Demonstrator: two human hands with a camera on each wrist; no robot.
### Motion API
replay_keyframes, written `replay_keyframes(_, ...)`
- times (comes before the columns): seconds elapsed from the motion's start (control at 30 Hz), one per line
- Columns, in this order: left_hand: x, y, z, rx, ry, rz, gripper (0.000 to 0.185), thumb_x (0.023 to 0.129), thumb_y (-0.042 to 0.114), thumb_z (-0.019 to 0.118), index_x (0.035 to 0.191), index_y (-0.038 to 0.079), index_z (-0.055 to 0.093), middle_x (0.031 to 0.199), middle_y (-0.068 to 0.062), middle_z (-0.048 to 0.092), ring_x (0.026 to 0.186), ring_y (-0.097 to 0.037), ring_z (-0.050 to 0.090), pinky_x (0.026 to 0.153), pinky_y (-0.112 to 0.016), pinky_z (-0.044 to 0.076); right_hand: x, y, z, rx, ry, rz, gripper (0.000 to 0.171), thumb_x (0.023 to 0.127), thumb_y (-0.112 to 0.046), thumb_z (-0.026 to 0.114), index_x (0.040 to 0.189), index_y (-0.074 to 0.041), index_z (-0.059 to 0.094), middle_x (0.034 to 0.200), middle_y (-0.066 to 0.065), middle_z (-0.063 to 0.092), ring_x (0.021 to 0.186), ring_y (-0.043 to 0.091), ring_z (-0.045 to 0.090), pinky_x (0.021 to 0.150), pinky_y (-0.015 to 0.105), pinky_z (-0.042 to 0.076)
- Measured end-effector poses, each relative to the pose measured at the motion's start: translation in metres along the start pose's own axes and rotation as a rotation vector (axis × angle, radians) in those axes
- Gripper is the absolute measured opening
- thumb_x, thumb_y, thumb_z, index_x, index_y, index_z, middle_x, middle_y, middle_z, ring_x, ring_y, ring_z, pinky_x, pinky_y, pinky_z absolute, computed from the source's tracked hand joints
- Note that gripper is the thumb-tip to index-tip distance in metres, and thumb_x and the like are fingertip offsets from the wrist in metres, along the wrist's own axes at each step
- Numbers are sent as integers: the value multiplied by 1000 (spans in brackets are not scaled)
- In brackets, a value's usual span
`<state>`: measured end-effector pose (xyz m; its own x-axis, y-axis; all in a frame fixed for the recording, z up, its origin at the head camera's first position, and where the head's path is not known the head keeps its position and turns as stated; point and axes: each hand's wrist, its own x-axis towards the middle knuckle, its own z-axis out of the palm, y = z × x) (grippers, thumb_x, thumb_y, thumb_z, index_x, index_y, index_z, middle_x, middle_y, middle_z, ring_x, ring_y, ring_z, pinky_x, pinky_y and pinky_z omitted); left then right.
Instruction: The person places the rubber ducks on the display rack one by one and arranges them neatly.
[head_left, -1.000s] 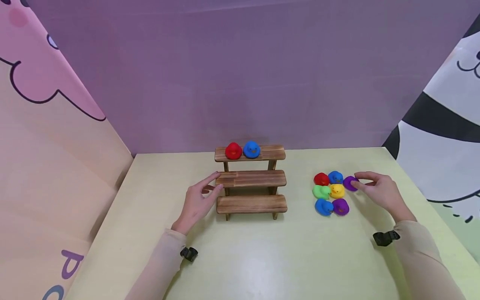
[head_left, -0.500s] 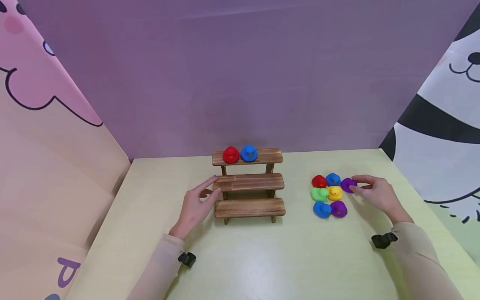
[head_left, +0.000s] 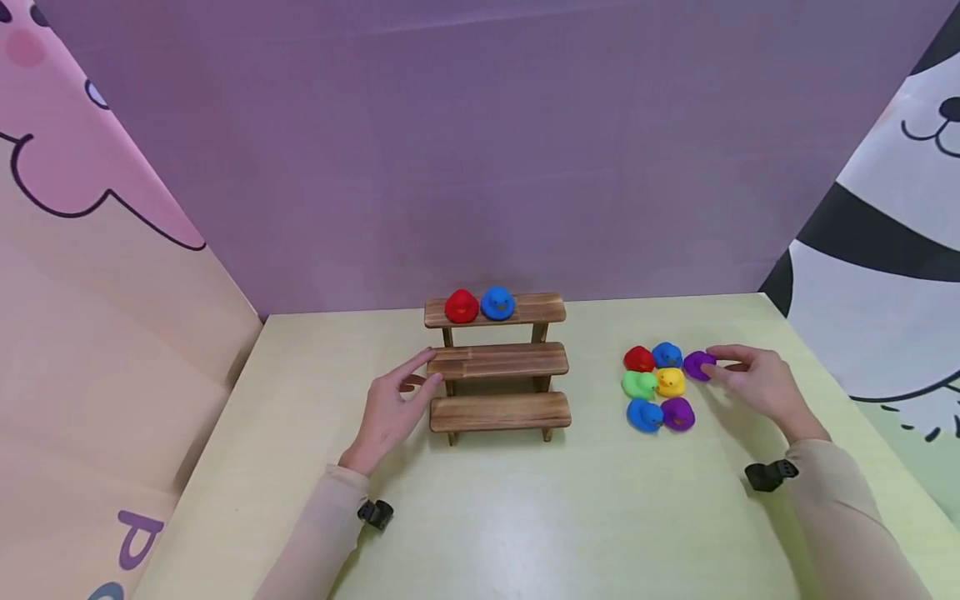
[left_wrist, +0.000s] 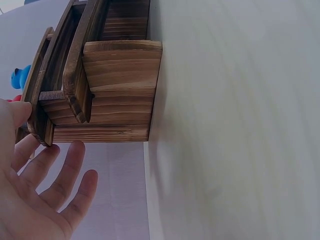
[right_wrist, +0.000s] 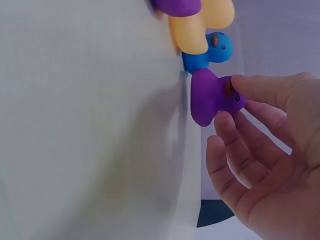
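On the table point(head_left: 525, 517), seen from the head, the right hand point(head_left: 757, 385) pinches one purple duck point(head_left: 698, 364) at the right edge of a cluster of seven ducks. Two more ducks sit on the wooden shelf point(head_left: 498, 362), whose left end the left hand point(head_left: 390, 408) touches with relaxed fingers.

Left wrist: fingers point(left_wrist: 65, 167) spread loosely beside the shelf point(left_wrist: 107, 85).

Right wrist: thumb and finger hold the purple duck point(right_wrist: 210, 97); three other ducks lie beyond it.

I see a red duck point(head_left: 461, 307) and a blue duck point(head_left: 497, 303) near the tabletop point(head_left: 525, 517) far edge; purple backdrop point(head_left: 480, 150) behind.
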<state>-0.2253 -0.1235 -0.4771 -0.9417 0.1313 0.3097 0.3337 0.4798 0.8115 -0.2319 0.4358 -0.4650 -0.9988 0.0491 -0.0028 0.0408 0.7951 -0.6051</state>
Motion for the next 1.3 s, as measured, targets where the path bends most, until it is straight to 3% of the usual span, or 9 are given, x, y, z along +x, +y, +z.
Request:
replay_keyframes(0.43, 2, 4, -1, 1, -9, -14, 44, 105, 32, 70, 148, 24, 66, 153, 5, 64, 105, -25, 77, 101, -50, 59, -3, -20, -12, 23, 46, 4, 62, 106, -49, 63, 144, 0, 63, 135, 31, 67, 110, 38, 66, 70, 18, 52)
replay_keyframes(0.63, 2, 4, -1, 12, -1, -13, 45, 104, 31, 70, 148, 22, 66, 152, 2, 65, 105, -26, 77, 100, -50, 60, -4, -41, -17, 29, 51, -24, 63, 106, -50, 63, 145, -1, 62, 138, 30, 65, 121, 45, 60, 72, 17, 50)
replay_keyframes(1.07, 0, 2, -1, 0, -14, -27, 45, 105, 33, 69, 148, 24, 66, 153, 4, 64, 107, -26, 76, 102, -51, 59, -4, -95, -17, 29, 83, -118, 57, 104, -47, 66, 142, -4, 66, 134, 26, 69, 120, 43, 61, 75, 25, 52)
replay_keyframes(1.3, 1, 3, -2, 11, -10, -20, 44, 104, 33, 70, 147, 24, 67, 152, 3, 65, 107, -26, 76, 100, -51, 60, -1, -116, -13, 37, 69, -136, 56, 103, -47, 68, 142, -6, 67, 130, 24, 71, 118, 39, 62, 73, 23, 53)
